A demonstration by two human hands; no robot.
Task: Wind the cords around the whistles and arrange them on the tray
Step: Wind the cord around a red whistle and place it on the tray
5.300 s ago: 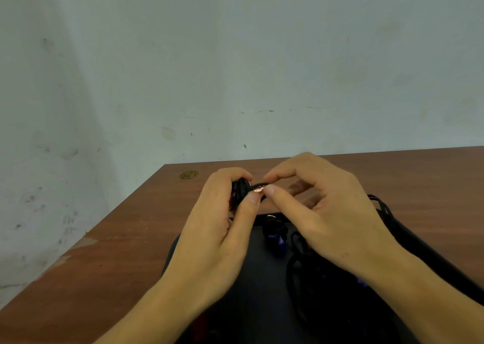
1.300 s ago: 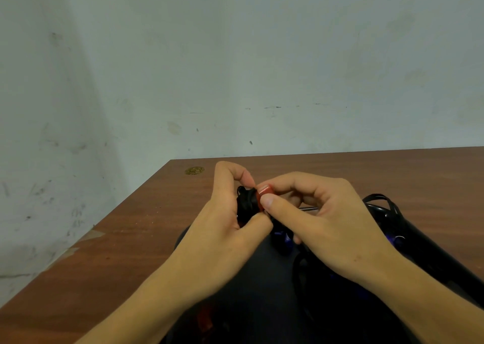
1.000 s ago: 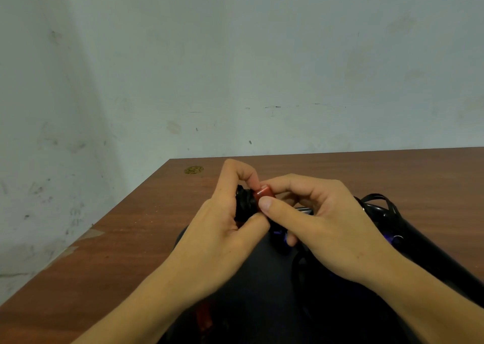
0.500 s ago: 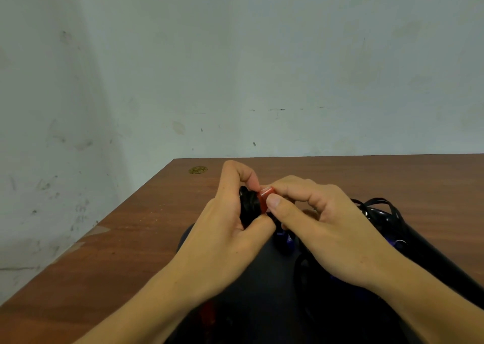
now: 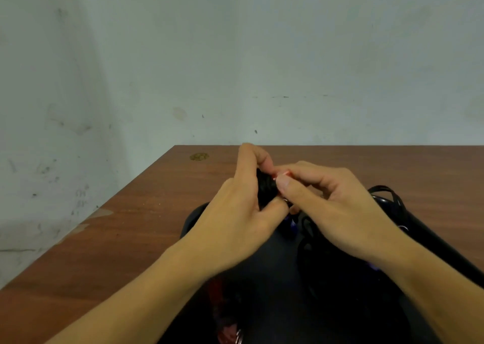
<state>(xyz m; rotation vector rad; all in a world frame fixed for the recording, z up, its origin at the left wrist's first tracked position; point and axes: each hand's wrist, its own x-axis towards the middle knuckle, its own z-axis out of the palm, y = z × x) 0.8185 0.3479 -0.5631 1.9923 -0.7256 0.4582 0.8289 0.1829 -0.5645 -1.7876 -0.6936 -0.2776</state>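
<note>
Two hands (image 5: 235, 228); one black tray (image 5: 275, 278); one wooden table (image 5: 131, 239)

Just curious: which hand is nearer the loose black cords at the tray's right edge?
Right. The right hand is just beside the loose cords; the left hand lies farther left.

A brown wooden table (image 5: 146, 228) (chipped left edge) bears a black tray (image 5: 275, 278).
</note>
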